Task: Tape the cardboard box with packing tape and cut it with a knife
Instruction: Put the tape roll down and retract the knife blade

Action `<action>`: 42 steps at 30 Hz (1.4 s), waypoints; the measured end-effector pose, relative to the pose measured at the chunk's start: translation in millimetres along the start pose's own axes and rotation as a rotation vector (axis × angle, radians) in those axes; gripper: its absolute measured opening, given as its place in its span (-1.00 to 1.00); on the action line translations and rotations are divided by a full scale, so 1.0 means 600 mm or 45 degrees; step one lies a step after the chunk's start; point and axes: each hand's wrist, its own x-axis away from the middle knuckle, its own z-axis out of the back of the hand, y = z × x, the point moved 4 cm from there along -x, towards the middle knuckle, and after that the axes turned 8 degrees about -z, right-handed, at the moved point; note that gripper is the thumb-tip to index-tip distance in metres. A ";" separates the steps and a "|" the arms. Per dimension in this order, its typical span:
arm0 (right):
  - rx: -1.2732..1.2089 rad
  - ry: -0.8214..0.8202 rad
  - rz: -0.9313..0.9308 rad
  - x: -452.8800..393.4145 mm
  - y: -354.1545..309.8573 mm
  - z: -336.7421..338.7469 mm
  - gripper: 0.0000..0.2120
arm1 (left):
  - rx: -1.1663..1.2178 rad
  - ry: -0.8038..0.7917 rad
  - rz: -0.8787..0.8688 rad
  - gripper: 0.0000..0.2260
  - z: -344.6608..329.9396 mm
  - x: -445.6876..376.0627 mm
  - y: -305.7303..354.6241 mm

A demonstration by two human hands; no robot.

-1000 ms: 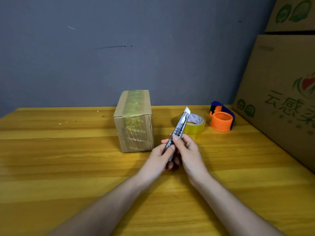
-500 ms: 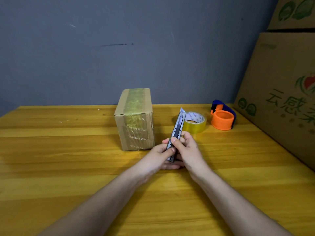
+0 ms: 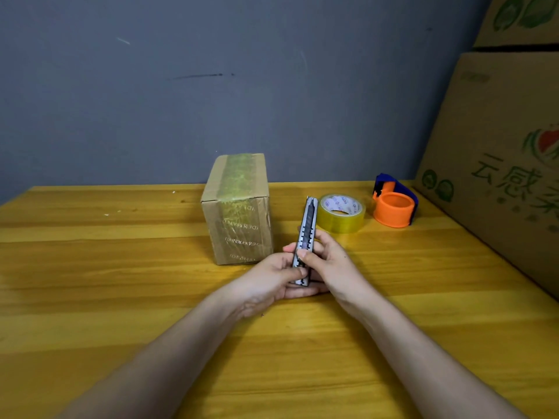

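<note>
Lettering on cardboard box reads upside down, partly legible "IDEAMAN". Knife sits just right of it, long axis pointing 12 o'clock, tip up. Left hand and right hand both grip its handle. Packing tape at 1 o'clock, clear tabletop at 9.

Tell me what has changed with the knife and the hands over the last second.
The blade that stuck out of the utility knife tip a second ago has been drawn back in; none shows now. The knife has swung more upright. The left hand and right hand keep gripping it, the right thumb on the slider. The cardboard box, tape roll and orange dispenser stayed put.
</note>
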 end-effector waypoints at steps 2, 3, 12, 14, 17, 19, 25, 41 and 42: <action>0.015 0.006 0.012 -0.002 0.002 0.000 -0.78 | 0.001 0.011 -0.007 -0.75 0.001 -0.001 -0.002; 0.025 0.014 0.022 -0.004 0.002 0.000 -0.77 | 0.007 0.015 -0.011 -0.75 0.001 -0.002 -0.002; 0.151 -0.016 0.063 -0.002 0.003 -0.001 -0.69 | 0.027 0.005 -0.059 -0.69 0.000 -0.001 -0.001; 0.105 0.003 0.050 -0.002 0.006 -0.002 -0.68 | 0.011 0.007 -0.074 -0.70 0.001 0.000 -0.001; 0.038 0.015 0.029 -0.001 0.006 -0.001 -0.66 | -0.013 0.008 -0.096 -0.73 0.001 0.000 -0.002; -0.015 0.025 0.008 0.000 0.002 0.000 -0.70 | -0.020 0.020 -0.108 -0.75 0.001 0.000 -0.003; -0.129 0.074 -0.017 0.003 0.001 0.004 -0.75 | -0.058 0.035 -0.153 -0.79 0.000 -0.001 -0.005; 0.079 0.440 0.030 -0.028 -0.014 0.019 -0.69 | -0.782 0.609 -0.434 -0.59 0.001 -0.016 -0.015; 0.094 0.458 0.003 -0.033 -0.018 0.020 -0.71 | -0.812 0.630 -0.419 -0.58 0.001 -0.019 -0.015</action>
